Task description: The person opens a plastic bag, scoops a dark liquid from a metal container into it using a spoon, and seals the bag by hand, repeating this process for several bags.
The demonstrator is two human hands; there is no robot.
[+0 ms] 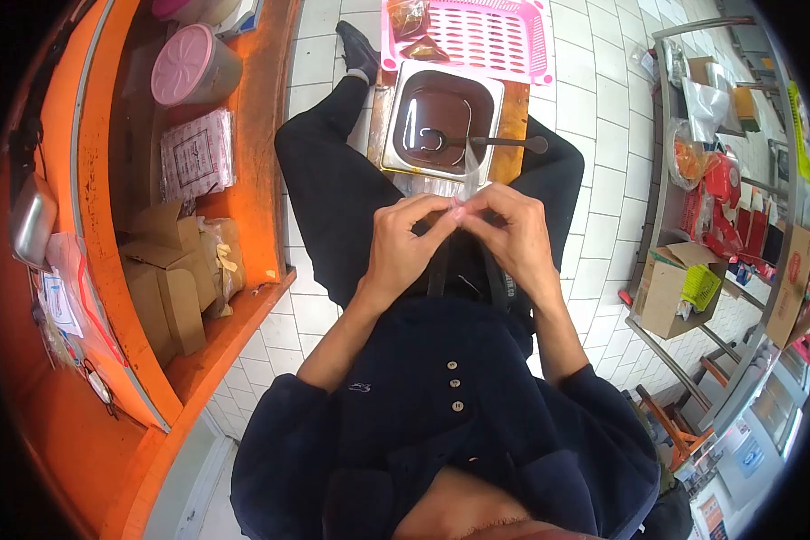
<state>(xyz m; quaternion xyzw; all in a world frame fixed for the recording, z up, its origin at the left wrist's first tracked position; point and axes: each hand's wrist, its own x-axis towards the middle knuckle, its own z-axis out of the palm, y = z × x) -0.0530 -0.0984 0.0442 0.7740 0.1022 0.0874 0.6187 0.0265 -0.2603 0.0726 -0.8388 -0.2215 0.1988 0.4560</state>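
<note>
My left hand [403,241] and my right hand [515,232] meet in front of my lap, fingertips pinched together. Between them is a small clear plastic bag [472,169], its narrow end pointing up toward the pan. Whether the bag holds anything cannot be made out. Just beyond my hands, a rectangular metal pan [394,135] contains dark brown liquid [436,103]. A ladle [511,142] lies across it, its bowl in the liquid and its dark handle over the right rim.
Behind the pan is a pink plastic basket [535,45] with brown-filled bags [420,47] at its left. The pan rests on a wooden stand [511,106] between my legs. Orange shelving [259,180] with cardboard boxes [166,270] flanks my left; a metal rack [661,211] stands right.
</note>
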